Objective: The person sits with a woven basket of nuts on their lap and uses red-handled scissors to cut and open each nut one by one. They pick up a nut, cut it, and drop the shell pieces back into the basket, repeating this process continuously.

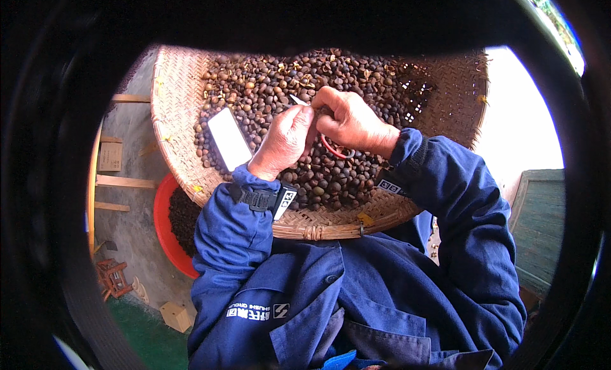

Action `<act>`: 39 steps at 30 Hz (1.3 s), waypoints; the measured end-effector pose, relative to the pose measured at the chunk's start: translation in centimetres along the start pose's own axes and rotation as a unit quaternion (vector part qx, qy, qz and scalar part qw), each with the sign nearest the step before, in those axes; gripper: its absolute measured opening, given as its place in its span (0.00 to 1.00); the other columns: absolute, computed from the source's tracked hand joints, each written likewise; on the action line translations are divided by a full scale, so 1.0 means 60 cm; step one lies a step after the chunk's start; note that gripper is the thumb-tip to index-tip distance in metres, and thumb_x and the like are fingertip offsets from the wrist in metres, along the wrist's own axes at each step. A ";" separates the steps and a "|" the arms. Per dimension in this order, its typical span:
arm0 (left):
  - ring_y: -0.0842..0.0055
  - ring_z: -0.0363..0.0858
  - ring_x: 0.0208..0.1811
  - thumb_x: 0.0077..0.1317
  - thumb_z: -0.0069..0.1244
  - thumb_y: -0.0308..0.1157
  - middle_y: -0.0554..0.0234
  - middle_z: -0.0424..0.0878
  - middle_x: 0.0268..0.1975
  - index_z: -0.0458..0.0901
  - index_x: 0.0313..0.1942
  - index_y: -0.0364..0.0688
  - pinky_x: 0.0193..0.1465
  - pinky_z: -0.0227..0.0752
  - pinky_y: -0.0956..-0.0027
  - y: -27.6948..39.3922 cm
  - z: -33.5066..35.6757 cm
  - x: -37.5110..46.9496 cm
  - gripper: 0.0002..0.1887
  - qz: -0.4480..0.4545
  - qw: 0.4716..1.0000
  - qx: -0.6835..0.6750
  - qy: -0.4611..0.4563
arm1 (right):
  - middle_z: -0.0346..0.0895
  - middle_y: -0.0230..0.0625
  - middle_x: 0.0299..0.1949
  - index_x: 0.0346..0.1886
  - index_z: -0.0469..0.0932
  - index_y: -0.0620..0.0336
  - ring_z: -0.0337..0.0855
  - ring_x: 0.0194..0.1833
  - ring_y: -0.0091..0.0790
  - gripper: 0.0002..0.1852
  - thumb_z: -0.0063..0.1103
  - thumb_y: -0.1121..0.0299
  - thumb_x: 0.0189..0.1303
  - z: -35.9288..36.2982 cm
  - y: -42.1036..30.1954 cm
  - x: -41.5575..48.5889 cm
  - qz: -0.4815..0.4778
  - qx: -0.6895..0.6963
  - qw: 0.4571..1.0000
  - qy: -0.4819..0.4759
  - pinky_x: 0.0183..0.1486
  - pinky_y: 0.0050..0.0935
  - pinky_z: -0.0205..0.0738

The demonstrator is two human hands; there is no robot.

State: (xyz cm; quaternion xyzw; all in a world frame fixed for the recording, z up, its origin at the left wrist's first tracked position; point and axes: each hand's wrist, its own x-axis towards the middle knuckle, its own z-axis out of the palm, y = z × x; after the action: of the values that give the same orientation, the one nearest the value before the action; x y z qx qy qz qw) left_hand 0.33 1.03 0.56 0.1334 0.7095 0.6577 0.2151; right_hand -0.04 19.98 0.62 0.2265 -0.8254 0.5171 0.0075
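A wide woven bamboo basket (pixel 179 107) lies before me, holding many round brown nuts or seeds (pixel 329 179) and some split husks. Over its middle, my left hand (pixel 287 138) and my right hand (pixel 351 119) meet at the fingertips. My right hand is closed around scissors with a red handle (pixel 336 149); a pale blade tip (pixel 299 100) shows beyond the fingers. My left thumb and fingers press together beside the scissors, and whatever they may pinch is hidden. A white-faced flat rectangular object, perhaps a phone (pixel 229 138), rests on the nuts left of my left hand.
Below the basket at left, a red basin (pixel 164 236) holds dark small material. Wooden bars (pixel 126 181), a cardboard box (pixel 110 156), a small wooden stool (pixel 113 278) and a wooden block (pixel 175 316) are on that side. A greenish panel (pixel 539 222) stands at right.
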 end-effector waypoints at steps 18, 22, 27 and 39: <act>0.79 0.76 0.23 0.75 0.40 0.43 0.63 0.79 0.29 0.79 0.41 0.37 0.21 0.70 0.75 -0.003 -0.018 0.017 0.17 -0.086 0.965 -0.222 0.106 | 0.74 0.26 0.29 0.50 0.76 0.60 0.70 0.23 0.15 0.09 0.55 0.67 0.72 -0.003 -0.015 0.000 0.181 0.292 0.938 -0.039 0.24 0.17 0.65; 0.79 0.75 0.22 0.75 0.41 0.43 0.63 0.77 0.29 0.78 0.41 0.38 0.20 0.68 0.75 -0.007 -0.022 0.019 0.17 -0.101 0.954 -0.282 0.021 | 0.74 0.25 0.29 0.52 0.76 0.59 0.69 0.23 0.14 0.10 0.55 0.66 0.73 0.001 -0.012 0.000 0.167 0.281 0.944 -0.046 0.25 0.16 0.65; 0.82 0.68 0.16 0.75 0.44 0.41 0.67 0.75 0.26 0.78 0.37 0.39 0.14 0.60 0.77 -0.009 -0.019 0.013 0.15 -0.081 0.982 -0.168 0.040 | 0.76 0.27 0.33 0.53 0.76 0.62 0.72 0.31 0.17 0.11 0.55 0.68 0.73 0.004 -0.013 0.000 0.168 0.270 0.947 -0.047 0.33 0.19 0.69; 0.87 0.65 0.15 0.77 0.43 0.44 0.72 0.70 0.21 0.77 0.33 0.42 0.14 0.54 0.79 -0.011 -0.011 0.009 0.17 -0.007 0.999 0.028 0.030 | 0.80 0.32 0.37 0.51 0.77 0.67 0.79 0.40 0.23 0.11 0.52 0.71 0.70 0.012 0.001 0.003 0.120 0.189 0.974 -0.031 0.45 0.25 0.77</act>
State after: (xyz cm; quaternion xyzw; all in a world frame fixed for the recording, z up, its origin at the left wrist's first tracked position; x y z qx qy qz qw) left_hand -0.43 0.62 -0.16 0.1149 0.7348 0.6396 0.1942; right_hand -0.05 19.31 0.23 0.1385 -0.7341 0.6534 -0.1228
